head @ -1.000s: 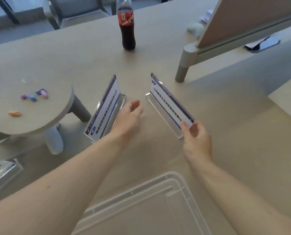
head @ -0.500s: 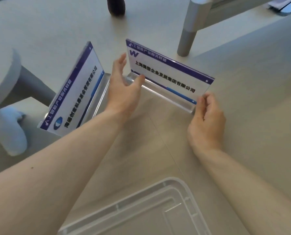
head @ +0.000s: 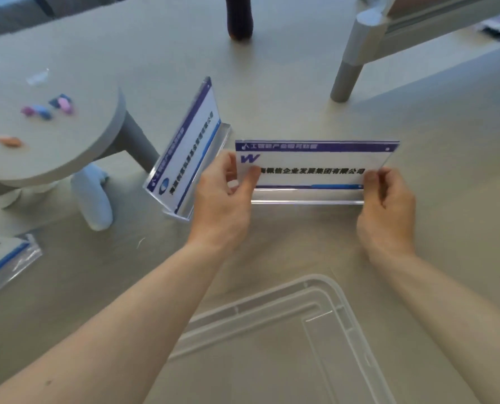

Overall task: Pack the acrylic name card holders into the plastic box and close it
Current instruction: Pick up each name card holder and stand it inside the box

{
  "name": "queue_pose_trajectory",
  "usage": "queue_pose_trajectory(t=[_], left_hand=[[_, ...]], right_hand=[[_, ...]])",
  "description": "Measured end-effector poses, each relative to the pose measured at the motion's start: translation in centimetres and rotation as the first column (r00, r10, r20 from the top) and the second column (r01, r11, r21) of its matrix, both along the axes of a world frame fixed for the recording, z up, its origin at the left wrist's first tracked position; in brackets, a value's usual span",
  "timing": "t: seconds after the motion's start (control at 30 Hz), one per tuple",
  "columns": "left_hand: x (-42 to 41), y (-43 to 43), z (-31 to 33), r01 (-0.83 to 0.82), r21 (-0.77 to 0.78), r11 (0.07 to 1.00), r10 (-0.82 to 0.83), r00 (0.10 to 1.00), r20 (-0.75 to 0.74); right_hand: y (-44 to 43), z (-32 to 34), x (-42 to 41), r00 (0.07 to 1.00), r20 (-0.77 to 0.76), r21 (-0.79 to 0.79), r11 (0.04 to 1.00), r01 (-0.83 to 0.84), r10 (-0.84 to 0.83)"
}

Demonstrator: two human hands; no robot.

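Turned square to the person since a second ago, the name card holder (head: 310,173) is now pinched at both ends, left hand (head: 224,199) and right hand (head: 387,208) each clamping thumb against fingers; it sits beyond the open plastic box (head: 315,290), seemingly ready for lifting in; a second holder (head: 187,150) waits beside.

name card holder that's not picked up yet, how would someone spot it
Start at the round grey stool on the left. Just right of its leg, a name card holder stands angled on the table. Unlike the one in both hands, nothing touches it, and a round blue logo marks its near corner.
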State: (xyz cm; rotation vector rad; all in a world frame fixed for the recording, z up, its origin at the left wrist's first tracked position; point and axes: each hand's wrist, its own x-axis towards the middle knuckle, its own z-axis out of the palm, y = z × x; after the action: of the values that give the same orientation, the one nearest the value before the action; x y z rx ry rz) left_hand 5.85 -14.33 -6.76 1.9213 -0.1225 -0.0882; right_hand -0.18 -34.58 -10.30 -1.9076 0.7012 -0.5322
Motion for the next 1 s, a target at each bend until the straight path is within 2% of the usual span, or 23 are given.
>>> queue_pose_trajectory(t=[0.23,0.43,0.57,0.63,0.7,0.73,0.8,0.87,1.0], left_hand=[[-4.9,5.8,7.5,-0.037,-0.004,0.999,0.037,0.998,0.052],[-10.2,12.6,16.8,-0.099,0.069,0.993,0.096,0.994,0.052],[-13.9,17.1,24.2,-0.243,0.083,0.966,0.228,0.961,0.157],[-15.8,19.4,28.2,-0.235,0.178,0.955,0.173,0.936,0.307],[-17.7,21.6,31.6,-0.191,0.439,0.878,-0.014,0.906,0.423],[-18.6,22.4,32.9,-0.152,0.568,0.809,-0.124,0.9,0.417],[-20.4,24.6,34.2,-0.067,0.72,0.69,-0.267,0.902,0.34],[-22.4,28.2,34.3,-0.053,0.775,0.629,-0.311,0.897,0.314],[-26.6,35.3,34.6,-0.048,0.694,0.718,-0.228,0.927,0.299]], right_hand=[[4.0,8.7,-5.1,0.973,0.195,0.106,0.983,-0.15,0.127],[8.7,18.2,-8.9,0.925,0.215,0.119,0.932,-0.342,0.312],[12.6,24.2,-11.8,0.88,0.254,0.104,0.893,-0.438,0.402],[14.7,26.9,-13.3,0.855,0.268,0.068,0.876,-0.477,0.444],[16.8,29.2,-14.8,0.834,0.27,0.027,0.862,-0.506,0.482],[18.1,30.3,-15.5,0.82,0.267,0.001,0.851,-0.525,0.506],[21.3,32.4,-16.9,0.768,0.273,-0.067,0.808,-0.585,0.579],[25.3,33.8,-18.3,0.72,0.268,-0.122,0.764,-0.633,0.64],[32.9,34.0,-20.7,0.708,0.249,-0.168,0.749,-0.641,0.661]])
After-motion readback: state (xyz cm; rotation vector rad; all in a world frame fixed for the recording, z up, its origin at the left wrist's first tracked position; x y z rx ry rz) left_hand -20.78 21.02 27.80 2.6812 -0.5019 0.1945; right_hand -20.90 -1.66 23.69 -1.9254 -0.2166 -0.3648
